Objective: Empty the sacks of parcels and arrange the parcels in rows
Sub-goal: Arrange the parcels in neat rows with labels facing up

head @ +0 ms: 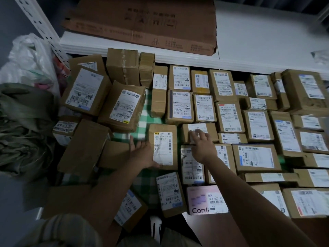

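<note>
My left hand [144,152] lies flat, fingers spread, against a labelled parcel [162,147] on the green-checked cloth [142,120]. My right hand [202,143], fingers apart, rests on a smaller parcel [199,131]. A slumped green sack [25,125] sits left; contents hidden.

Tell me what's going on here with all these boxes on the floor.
A person is laying out cardboard parcels in rows on a green checked cloth. The left hand rests flat against the side of an upright labelled box, and the right hand reaches over a smaller box beside it. The right side is already in tidy rows; a loose pile at left is still unsorted, next to a green sack.
</note>
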